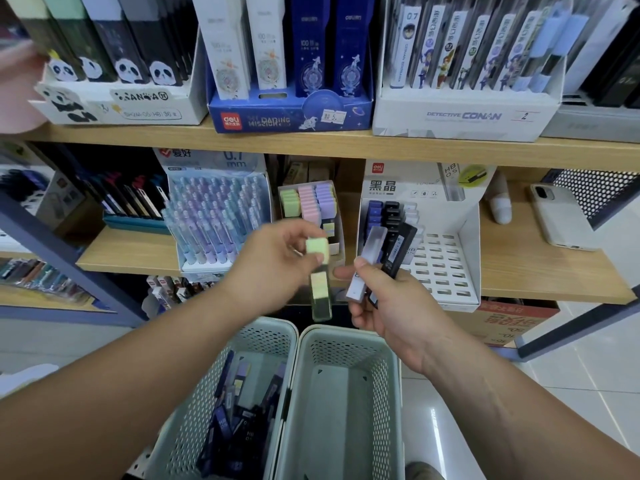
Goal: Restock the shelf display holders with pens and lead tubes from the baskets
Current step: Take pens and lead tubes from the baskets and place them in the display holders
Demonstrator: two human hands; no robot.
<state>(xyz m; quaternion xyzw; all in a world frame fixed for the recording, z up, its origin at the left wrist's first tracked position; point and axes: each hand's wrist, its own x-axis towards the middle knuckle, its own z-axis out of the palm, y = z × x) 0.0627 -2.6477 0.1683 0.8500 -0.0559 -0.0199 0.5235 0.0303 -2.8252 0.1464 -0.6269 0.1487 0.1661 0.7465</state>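
My left hand point(277, 265) pinches a green-capped lead tube point(320, 282) by its cap, hanging upright in front of the small holder of green, pink and purple tubes point(311, 206). My right hand point(384, 299) grips a few lead tubes point(381, 258), one clear-white and the others black, tilted toward the white slotted display holder point(440, 261). Several blue and black tubes fill that holder's back left slots. Below, the left basket point(270, 332) contains several dark and purple tubes; the right basket point(346, 341) shows only its bare bottom.
A holder of pastel pens point(214, 220) stands left of the small holder. The upper shelf point(311, 142) carries panda, blue Deli and Conan boxes. A phone point(557, 216) and a black mesh basket point(599, 192) lie at the right. A cardboard box point(512, 320) sits on the floor.
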